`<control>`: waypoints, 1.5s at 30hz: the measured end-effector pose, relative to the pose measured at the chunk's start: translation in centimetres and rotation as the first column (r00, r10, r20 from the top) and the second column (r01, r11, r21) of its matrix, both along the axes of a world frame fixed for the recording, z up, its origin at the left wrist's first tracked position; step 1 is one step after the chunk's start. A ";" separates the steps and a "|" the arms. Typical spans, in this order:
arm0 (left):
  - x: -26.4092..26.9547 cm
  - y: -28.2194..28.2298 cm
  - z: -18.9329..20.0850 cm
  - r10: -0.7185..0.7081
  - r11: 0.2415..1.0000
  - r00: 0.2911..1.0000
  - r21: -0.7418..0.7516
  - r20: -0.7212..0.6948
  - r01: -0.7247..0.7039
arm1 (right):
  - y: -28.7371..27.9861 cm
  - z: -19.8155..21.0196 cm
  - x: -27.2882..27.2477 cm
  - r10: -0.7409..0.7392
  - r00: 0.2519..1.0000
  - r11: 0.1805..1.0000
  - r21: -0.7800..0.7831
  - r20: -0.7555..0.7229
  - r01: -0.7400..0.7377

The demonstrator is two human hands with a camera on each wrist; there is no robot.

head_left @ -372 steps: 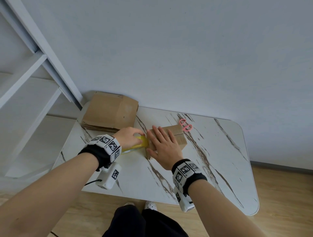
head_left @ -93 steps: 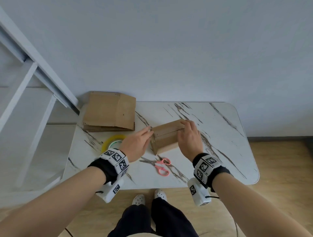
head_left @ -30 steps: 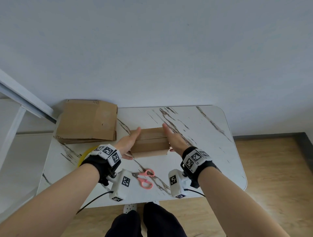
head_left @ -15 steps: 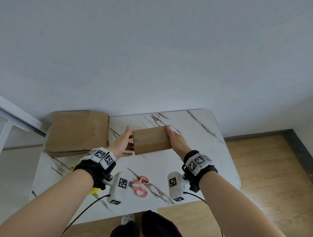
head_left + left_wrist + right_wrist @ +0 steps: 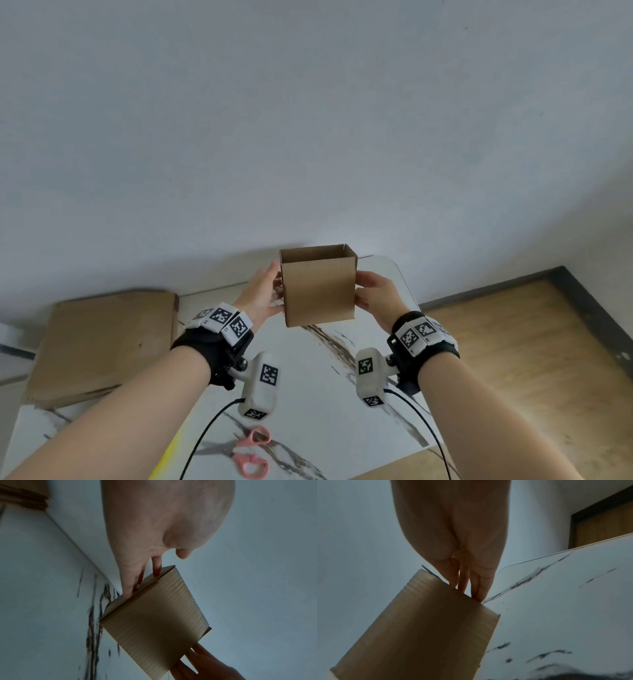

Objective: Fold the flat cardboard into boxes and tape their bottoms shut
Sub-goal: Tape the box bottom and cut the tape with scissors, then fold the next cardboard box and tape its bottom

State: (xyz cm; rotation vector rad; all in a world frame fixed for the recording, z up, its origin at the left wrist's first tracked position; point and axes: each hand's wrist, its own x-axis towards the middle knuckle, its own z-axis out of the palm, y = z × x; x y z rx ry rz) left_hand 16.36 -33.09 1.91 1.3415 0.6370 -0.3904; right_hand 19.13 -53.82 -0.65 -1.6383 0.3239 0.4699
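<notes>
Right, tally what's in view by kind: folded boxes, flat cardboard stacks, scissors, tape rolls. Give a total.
Folded box: 1, held above the table between the left hand and the right hand
Stack of flat cardboard: 1, sheets too close to count
Pink scissors: 1
Yellow tape roll: 1, mostly hidden behind the left arm
Total: 4

Marble table w/ flat cardboard stack, pink scissors.
</notes>
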 end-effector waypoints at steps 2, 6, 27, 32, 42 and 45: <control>1.6 -1.4 -0.4 0.011 0.999 1.000 0.037 -0.004 -0.011 | -1.0 -0.7 1.6 -0.066 0.997 0.995 0.067 -0.031 0.068; 2.7 -2.6 -2.1 -0.030 0.990 1.000 0.136 0.008 0.029 | -2.1 -1.7 3.5 -0.132 0.986 0.982 0.122 -0.097 0.144; 2.3 -2.0 -1.3 -0.511 0.618 0.858 0.674 -0.047 0.405 | -2.9 1.6 4.7 0.090 0.986 0.852 -0.523 0.143 -0.002; -0.7 2.6 1.5 -0.553 0.456 0.824 0.785 -0.119 0.419 | 1.1 4.6 1.9 0.336 0.928 0.719 -0.680 0.161 -0.143; -8.9 15.8 2.5 -0.420 0.403 0.888 0.838 -0.189 0.369 | 15.9 4.6 -4.0 0.673 0.735 0.557 -0.713 0.086 -0.426; -11.2 19.9 2.3 -0.363 0.414 0.909 0.838 -0.205 0.354 | 20.2 3.9 -5.4 0.734 0.677 0.505 -0.711 0.055 -0.489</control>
